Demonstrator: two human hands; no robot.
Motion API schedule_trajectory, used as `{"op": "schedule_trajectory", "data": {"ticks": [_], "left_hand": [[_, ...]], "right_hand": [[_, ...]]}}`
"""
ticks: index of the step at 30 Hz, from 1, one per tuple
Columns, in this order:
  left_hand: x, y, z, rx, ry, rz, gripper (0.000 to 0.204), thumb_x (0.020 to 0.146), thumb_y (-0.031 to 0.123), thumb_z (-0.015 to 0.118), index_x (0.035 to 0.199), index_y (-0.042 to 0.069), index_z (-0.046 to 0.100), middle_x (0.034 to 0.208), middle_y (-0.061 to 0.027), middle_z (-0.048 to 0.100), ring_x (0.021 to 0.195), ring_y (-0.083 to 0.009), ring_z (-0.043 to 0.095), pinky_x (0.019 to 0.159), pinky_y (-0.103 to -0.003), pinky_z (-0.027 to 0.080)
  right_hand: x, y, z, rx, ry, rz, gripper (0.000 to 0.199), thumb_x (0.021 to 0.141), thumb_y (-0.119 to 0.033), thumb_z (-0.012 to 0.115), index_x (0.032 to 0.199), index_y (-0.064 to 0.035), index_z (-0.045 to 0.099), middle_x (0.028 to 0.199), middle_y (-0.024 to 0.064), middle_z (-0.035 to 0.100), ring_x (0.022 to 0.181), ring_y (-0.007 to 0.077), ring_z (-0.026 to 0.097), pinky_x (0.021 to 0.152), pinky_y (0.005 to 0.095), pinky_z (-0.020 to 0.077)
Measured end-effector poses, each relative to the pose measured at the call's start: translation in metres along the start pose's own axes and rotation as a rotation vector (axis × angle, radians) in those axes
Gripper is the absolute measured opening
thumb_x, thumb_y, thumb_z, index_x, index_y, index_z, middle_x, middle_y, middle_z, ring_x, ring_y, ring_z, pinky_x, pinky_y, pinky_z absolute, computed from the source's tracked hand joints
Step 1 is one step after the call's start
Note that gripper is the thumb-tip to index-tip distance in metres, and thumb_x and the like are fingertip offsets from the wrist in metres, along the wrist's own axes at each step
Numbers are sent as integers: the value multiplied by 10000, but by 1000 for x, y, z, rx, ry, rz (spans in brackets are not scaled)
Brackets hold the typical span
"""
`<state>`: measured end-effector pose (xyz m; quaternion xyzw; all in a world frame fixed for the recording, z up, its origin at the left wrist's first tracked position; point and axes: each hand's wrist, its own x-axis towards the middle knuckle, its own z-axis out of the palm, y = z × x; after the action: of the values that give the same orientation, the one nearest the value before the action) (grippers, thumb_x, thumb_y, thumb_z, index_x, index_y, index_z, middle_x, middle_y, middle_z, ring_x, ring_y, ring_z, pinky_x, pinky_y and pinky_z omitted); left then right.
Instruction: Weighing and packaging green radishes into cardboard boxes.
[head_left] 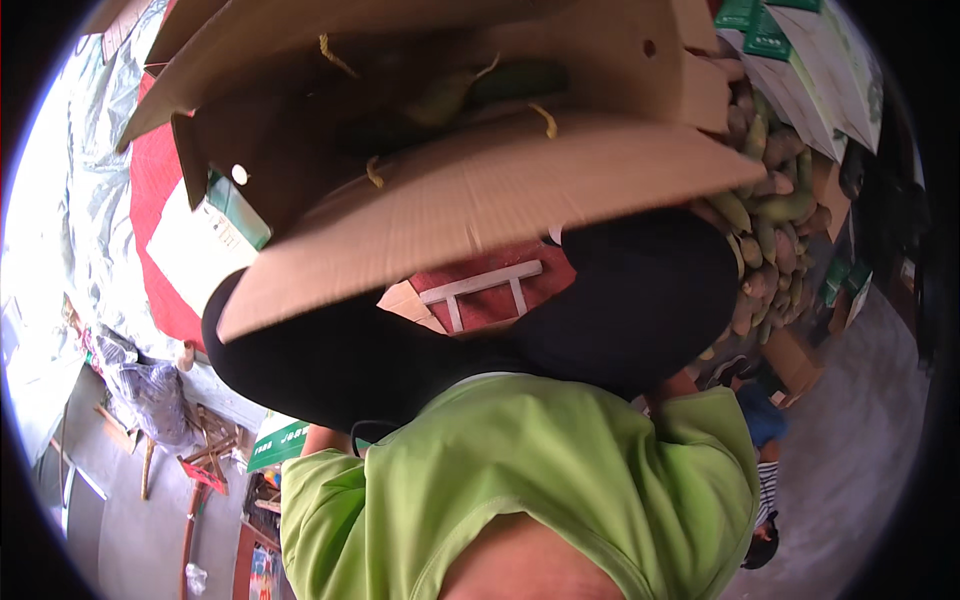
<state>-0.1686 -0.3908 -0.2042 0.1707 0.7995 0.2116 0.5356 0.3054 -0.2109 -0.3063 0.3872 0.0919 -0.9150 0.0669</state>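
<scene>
A large open cardboard box (480,200) stands in front of me with its near flap raised toward my lap. Yellow cord loops (547,120) poke through its cardboard. Down in its shadowed inside lie long green vegetables (515,82); their kind and number are hard to make out. Both my hands are out of view. Only a little of my left arm (322,438) and right arm (672,387) shows below the green sleeves, beside my dark-clothed legs. Whatever the hands touch is hidden.
At the right lies a heap of long green and brown vegetables (770,230). Green-and-white cartons (800,75) stand behind it. A small cardboard box (792,362) and another person (768,470) are at the lower right. Wooden stools (212,440) stand at the left.
</scene>
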Motion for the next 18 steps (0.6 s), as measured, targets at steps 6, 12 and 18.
{"op": "schedule_trajectory", "data": {"ticks": [6,12,18], "left_hand": [[31,40,30,-5,0,-30,261,912,126,504,1077,-44,612,942,-88,666,812,-194,625,714,-307,513],[39,49,53,-32,-21,2,251,908,117,514,1075,-43,613,940,-88,666,804,-189,626,711,-301,516],[2,18,89,-66,8,29,243,904,109,524,1072,-41,614,939,-88,667,796,-183,628,709,-295,519]], "right_hand": [[14,-60,-16,-42,-11,25,363,830,-213,666,1132,-21,602,1065,76,637,888,155,611,727,329,504],[10,-84,-11,-117,10,0,356,828,-211,667,1123,-22,605,1054,74,639,881,153,612,718,329,504],[5,-58,-7,-218,-11,-12,349,826,-209,668,1114,-23,609,1043,73,641,873,152,612,710,329,503]]}}
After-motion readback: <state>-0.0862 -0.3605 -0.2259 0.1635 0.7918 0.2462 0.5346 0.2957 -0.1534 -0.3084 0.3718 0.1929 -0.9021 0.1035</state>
